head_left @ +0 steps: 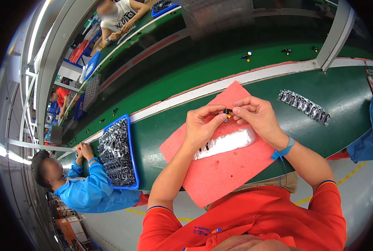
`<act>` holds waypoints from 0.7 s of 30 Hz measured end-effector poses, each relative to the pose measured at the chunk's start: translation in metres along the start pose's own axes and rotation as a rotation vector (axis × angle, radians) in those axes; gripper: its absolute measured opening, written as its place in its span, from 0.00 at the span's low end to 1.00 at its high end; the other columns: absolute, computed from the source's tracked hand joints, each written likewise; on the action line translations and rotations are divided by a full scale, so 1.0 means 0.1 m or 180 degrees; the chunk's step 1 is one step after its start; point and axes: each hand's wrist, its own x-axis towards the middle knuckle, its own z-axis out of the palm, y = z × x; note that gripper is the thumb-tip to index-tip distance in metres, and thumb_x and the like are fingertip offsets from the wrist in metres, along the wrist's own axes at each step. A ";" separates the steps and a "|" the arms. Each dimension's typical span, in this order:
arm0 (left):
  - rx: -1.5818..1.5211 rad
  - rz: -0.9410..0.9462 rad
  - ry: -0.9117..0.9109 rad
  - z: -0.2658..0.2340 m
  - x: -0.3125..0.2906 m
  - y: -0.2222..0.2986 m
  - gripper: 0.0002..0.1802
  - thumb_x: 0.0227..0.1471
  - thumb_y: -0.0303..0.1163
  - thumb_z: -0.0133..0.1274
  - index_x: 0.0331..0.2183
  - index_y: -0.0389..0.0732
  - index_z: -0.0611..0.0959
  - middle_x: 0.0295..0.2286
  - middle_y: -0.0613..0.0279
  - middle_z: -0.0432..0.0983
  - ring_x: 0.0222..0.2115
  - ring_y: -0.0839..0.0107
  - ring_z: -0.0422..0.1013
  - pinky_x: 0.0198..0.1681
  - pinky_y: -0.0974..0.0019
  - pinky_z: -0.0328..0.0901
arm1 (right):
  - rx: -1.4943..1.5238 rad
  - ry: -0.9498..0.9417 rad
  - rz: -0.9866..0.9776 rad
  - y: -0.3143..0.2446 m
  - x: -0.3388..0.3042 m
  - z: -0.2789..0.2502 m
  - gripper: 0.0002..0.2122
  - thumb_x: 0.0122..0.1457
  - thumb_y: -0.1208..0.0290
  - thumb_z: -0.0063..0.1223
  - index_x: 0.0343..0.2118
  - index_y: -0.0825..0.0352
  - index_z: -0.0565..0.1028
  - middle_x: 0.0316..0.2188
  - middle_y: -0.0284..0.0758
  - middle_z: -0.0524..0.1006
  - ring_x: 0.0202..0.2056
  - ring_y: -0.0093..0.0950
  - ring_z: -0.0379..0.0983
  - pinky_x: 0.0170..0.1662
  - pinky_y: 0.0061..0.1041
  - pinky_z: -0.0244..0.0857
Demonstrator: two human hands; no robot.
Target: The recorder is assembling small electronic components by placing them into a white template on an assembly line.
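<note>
Between both my hands is a small black part with a yellow bit (227, 113), its exact kind too small to make out. My left hand (203, 125) pinches it from the left with thumb and forefinger. From the other side the fingertips of my right hand (255, 115) close on it too. Below them a red foam pad (211, 184) lies on the green bench. A strip of shiny clear wrap (226, 144) rests on the pad, with a couple of small black pieces at its left end. A blue strap (283, 151) circles my right wrist.
Left of the pad stands a blue tray (135, 167) heaped with wrapped black parts. A row of similar parts (304, 106) lies to the right. Beyond a white ledge, a green conveyor (220, 67) carries several small parts. Co-workers sit at left, far side and right.
</note>
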 end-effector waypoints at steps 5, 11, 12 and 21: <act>-0.0439 -0.0130 -0.0111 -0.03 0.02 -0.06 0.14 0.55 0.22 0.67 0.45 0.33 0.88 0.37 0.61 0.85 0.39 0.76 0.79 0.47 0.70 0.74 | -0.0045 -0.0002 -0.0014 0.00 -0.01 0.03 0.11 0.67 0.75 0.60 0.48 0.74 0.78 0.39 0.35 0.84 0.38 0.21 0.82 0.40 0.19 0.77; -0.0109 -0.0025 -0.0277 -0.05 0.04 -0.05 0.11 0.54 0.20 0.66 0.42 0.31 0.87 0.38 0.60 0.84 0.40 0.73 0.78 0.50 0.68 0.73 | -0.0801 0.0085 -0.0542 -0.02 -0.05 0.07 0.09 0.65 0.79 0.60 0.46 0.74 0.80 0.38 0.37 0.84 0.39 0.20 0.81 0.44 0.19 0.75; -0.0110 -0.0028 -0.0277 -0.04 0.04 -0.05 0.11 0.54 0.20 0.66 0.42 0.31 0.87 0.38 0.60 0.84 0.40 0.73 0.78 0.50 0.68 0.73 | -0.0872 0.0102 -0.0559 -0.03 -0.06 0.08 0.08 0.65 0.80 0.60 0.46 0.75 0.80 0.39 0.37 0.84 0.40 0.20 0.81 0.44 0.19 0.76; 0.0578 0.0461 -0.0113 0.00 0.00 0.10 0.07 0.52 0.20 0.66 0.36 0.32 0.89 0.34 0.57 0.85 0.37 0.71 0.78 0.44 0.69 0.71 | -0.1692 0.0191 -0.1408 -0.05 -0.12 0.11 0.05 0.60 0.82 0.62 0.38 0.74 0.80 0.35 0.38 0.85 0.37 0.23 0.83 0.41 0.22 0.77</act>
